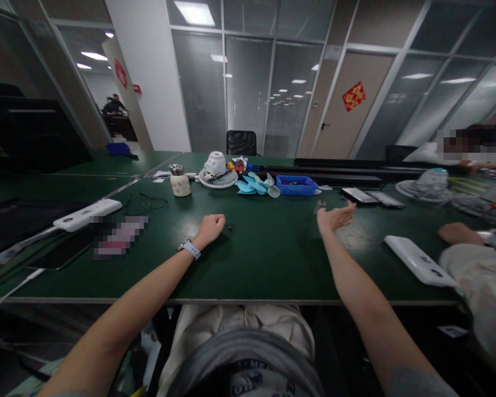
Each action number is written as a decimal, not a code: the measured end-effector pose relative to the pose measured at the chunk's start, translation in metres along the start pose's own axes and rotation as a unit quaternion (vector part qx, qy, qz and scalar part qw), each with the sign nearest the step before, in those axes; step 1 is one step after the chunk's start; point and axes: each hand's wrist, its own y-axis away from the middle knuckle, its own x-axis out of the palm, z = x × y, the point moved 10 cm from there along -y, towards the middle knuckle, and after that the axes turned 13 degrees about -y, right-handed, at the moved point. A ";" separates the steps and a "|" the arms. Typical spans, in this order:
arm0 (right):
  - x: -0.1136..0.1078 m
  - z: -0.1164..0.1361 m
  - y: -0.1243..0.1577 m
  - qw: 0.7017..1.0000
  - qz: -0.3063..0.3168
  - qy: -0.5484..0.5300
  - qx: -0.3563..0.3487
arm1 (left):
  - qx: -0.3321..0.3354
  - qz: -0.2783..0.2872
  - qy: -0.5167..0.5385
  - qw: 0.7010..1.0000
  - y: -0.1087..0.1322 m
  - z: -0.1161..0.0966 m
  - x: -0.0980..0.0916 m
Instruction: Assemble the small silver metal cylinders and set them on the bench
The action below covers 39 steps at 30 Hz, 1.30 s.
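My left hand (210,229), with a watch (189,249) on its wrist, rests on the green table (268,259) with its fingers curled in. What lies inside the curled fingers, if anything, is hidden. Just right of it is a tiny dark piece (230,227), apart from the hand. Over the right part of the table my right hand (336,217) is open, its fingers stretched to the right. A small metal-topped round piece (321,204) stands right behind that hand; I cannot tell whether they touch.
Toward the back are a patterned bottle (180,182), a white fan part (215,165), blue fan blades (256,184) and a blue tray (296,186) of small parts. White power strips lie left (89,215) and right (417,259). Another person's arm (458,232) is at the right.
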 end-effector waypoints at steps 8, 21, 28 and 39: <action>0.108 0.138 0.203 0.822 0.513 -0.054 -0.239 | -0.057 -0.089 -0.021 0.994 0.001 0.016 -0.018; 0.118 0.146 0.268 0.700 0.643 0.001 -0.312 | -0.049 -0.081 -0.026 0.995 0.002 0.012 -0.018; 0.077 0.112 0.107 0.881 0.351 -0.012 -0.317 | -0.059 -0.079 -0.023 0.995 0.003 0.011 -0.021; -0.022 -0.027 -0.048 0.992 0.032 -0.008 -0.123 | -0.059 -0.074 -0.031 0.995 0.001 0.013 -0.017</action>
